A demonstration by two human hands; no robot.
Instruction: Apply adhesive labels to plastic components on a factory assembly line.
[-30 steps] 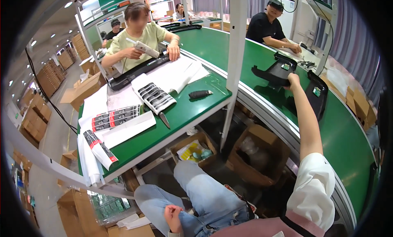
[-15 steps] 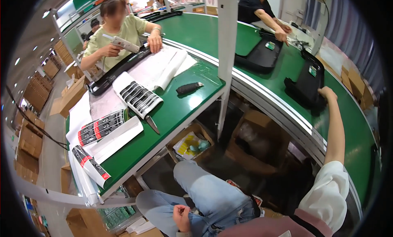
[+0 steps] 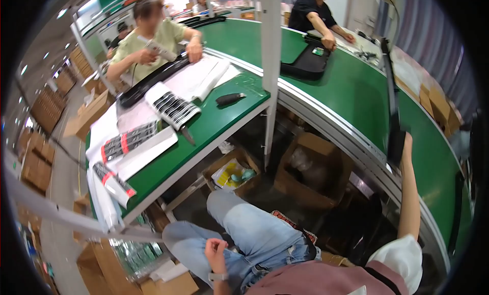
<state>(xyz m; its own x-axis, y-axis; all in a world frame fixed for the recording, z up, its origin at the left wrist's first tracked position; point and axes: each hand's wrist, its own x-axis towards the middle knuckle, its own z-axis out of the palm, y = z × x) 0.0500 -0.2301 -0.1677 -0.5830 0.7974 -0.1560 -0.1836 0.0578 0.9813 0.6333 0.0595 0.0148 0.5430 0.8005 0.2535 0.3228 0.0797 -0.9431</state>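
My right arm is stretched out over the green conveyor belt, and my right hand (image 3: pixel 407 145) grips the near end of a long black plastic housing (image 3: pixel 395 142). The housing stands tilted up on its edge, seen almost edge-on, so its inner side is hidden. Down by my lap, my left hand (image 3: pixel 216 250) is loosely closed with fingers curled in, and nothing shows in it. Farther along the belt lies another black housing (image 3: pixel 305 65) with a small green circuit board (image 3: pixel 318 51) on it. A person's hand (image 3: pixel 328 41) touches its far edge.
On the green side table (image 3: pixel 244 104) lie label sheets (image 3: pixel 175 105), a dark-handled tool (image 3: pixel 230 99) and a blade. A person there holds a glue gun (image 3: pixel 160 49) over a black part. A white post (image 3: pixel 271 66) stands between table and belt; cardboard boxes (image 3: pixel 310 185) sit below.
My right hand has tipped the near housing from lying flat to standing on its edge. My left hand has shifted slightly left and up. The view has moved a little.
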